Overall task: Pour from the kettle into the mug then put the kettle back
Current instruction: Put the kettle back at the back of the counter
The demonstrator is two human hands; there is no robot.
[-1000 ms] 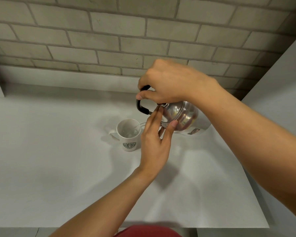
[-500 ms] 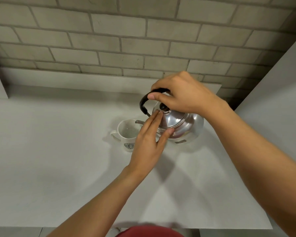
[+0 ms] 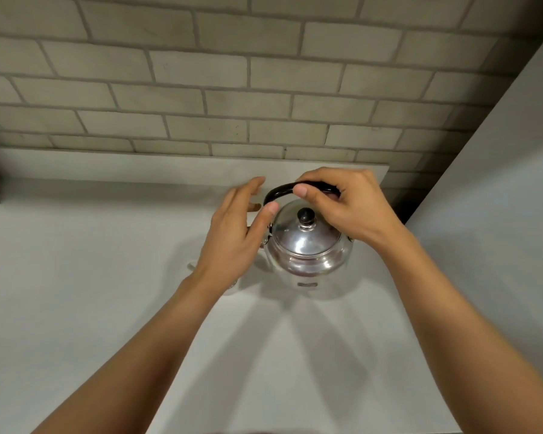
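Right hand (image 3: 348, 211) curled over kettle (image 3: 308, 245) handle, left hand (image 3: 235, 236) spread beside

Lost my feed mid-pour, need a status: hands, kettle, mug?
Right hand closed on kettle handle. Left hand open beside it, empty. Kettle upright on the counter. Mug mostly hidden behind the left hand.

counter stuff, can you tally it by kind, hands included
kettle: 1, steel, upright, black handle
mug: 1, white, mostly hidden behind the left hand
hands: 2, right hand closed on the kettle's handle, left hand open beside the kettle
total: 4
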